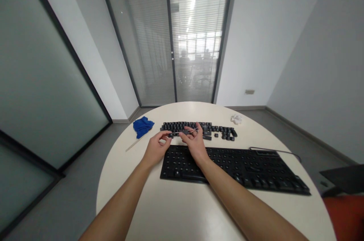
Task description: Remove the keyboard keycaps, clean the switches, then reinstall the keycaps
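Both my hands are close together above the left part of a black keyboard whose keycaps are mostly off. My right hand is closed, pinching a small black keycap between thumb and fingers. Beside that keycap, thin pale strands show at the right fingers, too fine to make out. My left hand pinches a thin pale stick that reaches toward the keycap; its tip cannot be made out. Just beyond the hands, several loose black keycaps lie in rows on the round white table.
A crumpled blue cloth lies at the left, with a slim wooden stick beside it. Crumpled white tissue sits at the back right. The keyboard's cable curves along the right side. A red seat stands past the right edge.
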A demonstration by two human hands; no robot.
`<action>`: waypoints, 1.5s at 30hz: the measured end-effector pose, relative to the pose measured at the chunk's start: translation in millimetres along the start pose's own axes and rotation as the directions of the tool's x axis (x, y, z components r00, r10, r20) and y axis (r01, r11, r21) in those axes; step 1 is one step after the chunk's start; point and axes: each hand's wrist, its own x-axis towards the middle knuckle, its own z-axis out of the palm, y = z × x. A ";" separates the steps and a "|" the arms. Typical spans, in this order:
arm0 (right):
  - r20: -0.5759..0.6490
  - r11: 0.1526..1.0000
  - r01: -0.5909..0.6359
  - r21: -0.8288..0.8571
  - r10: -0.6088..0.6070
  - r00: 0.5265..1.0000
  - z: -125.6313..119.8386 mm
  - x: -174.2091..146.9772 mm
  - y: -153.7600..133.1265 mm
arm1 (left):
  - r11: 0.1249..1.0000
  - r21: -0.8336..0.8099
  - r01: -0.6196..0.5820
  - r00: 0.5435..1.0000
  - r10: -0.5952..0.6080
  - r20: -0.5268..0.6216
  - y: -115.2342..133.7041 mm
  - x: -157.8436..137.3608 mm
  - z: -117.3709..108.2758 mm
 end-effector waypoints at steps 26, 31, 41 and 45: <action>0.279 0.841 0.265 -0.471 -0.144 0.950 -2.9 -8.5 -6.5 | 0.995 -0.095 -0.041 0.998 0.046 0.052 -5.8 0.1 -0.6; 0.253 0.834 0.248 -0.492 -0.135 0.958 -2.3 -9.8 -8.9 | 0.992 -0.010 -0.127 0.990 0.128 0.057 -3.2 0.1 -4.0; 0.194 0.840 0.236 -0.489 -0.158 0.968 -1.0 -12.2 -12.2 | 0.990 -0.128 -0.062 0.997 0.056 -0.043 -3.9 -1.1 7.1; 0.185 0.821 0.252 -0.513 -0.181 0.966 -2.6 -12.7 -11.9 | 0.989 -0.128 -0.070 0.972 0.038 -0.233 -5.4 1.1 7.0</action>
